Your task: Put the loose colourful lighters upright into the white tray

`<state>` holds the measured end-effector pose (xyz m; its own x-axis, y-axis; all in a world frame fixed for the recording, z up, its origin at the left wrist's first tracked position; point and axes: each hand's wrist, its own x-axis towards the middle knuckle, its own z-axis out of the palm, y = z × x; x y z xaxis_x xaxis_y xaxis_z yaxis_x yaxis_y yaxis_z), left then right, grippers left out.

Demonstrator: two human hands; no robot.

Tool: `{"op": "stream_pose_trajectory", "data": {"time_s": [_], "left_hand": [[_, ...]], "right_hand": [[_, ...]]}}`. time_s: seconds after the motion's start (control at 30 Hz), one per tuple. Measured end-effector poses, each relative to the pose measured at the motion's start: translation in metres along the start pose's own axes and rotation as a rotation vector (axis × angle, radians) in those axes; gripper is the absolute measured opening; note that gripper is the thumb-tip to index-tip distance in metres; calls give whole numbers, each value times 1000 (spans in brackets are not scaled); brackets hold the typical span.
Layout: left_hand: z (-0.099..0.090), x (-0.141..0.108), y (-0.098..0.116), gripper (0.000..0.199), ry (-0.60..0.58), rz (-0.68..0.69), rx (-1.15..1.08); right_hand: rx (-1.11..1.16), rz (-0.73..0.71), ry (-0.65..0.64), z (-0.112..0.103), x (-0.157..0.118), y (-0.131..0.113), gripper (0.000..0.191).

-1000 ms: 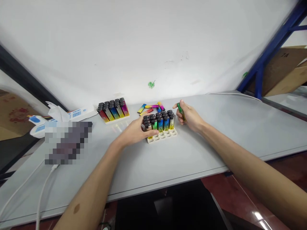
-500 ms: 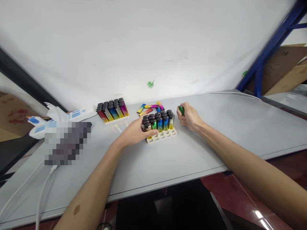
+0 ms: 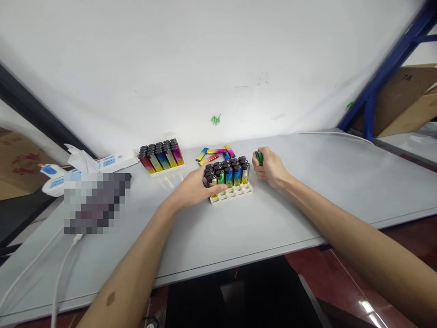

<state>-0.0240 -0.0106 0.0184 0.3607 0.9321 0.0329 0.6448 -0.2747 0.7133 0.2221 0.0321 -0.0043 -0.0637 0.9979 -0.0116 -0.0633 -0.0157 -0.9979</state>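
A white rack (image 3: 235, 195) stands on the table, with several upright black-topped lighters (image 3: 228, 175) in its back rows and bare slots along its front. My left hand (image 3: 193, 186) grips its left end, thumb across the front lighters and fingers behind, mostly hidden. To the right of the rack, my right hand (image 3: 269, 166) is closed in a fist around a green lighter (image 3: 259, 158); only one end of it shows. Behind the rack several loose shiny lighter sleeves (image 3: 209, 159) in rainbow colours lie flat.
A second white rack (image 3: 167, 170), full of upright coloured lighters, stands at the back left. Power strips (image 3: 109, 162) and a blurred-out dark device (image 3: 99, 202) with a white cable lie further left. A wall (image 3: 218, 68) bounds the back; a blue metal frame (image 3: 370, 109) stands at right.
The view has shifted very slightly. Both hands keep the same hold and place; nothing else has visibly changed.
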Motion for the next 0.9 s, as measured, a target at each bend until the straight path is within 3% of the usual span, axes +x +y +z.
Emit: {"op": "stream_pose_trajectory", "data": {"time_s": [0.27,0.5,0.73,0.9], "left_hand": [[0,1,-1,73,-11,-8,-29],[-1,-1,4,65,17,-17,25],[-1,-1,5,63,5,-49,24],[-1,1,0,79,-23,31,-89]], "right_hand": [[-11,2,23,1,-2,-1,52],[-149,-188,18,-1,-6,-6,51],[-294,-404,74,-19,-7,-27,44],[-197,-458,-47,-10,-22,-37,38]]}}
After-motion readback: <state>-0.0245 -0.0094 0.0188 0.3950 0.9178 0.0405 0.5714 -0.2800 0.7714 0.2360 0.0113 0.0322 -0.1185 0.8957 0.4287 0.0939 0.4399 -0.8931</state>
